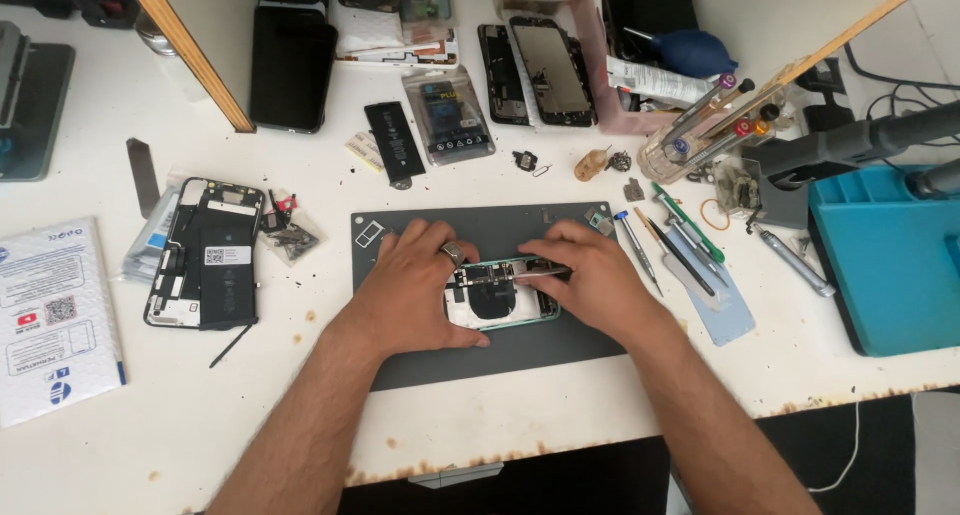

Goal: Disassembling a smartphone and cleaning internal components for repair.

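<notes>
White padded envelope point(55, 315) far left of left hand point(415, 285), opened phone point(500, 300).

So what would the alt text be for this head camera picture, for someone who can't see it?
Seen from above, a person's left hand steadies an opened phone on a dark grey mat while the right hand works on it with metal tweezers. Another opened phone lies to the left, screwdrivers to the right, on a cluttered white table.
</notes>
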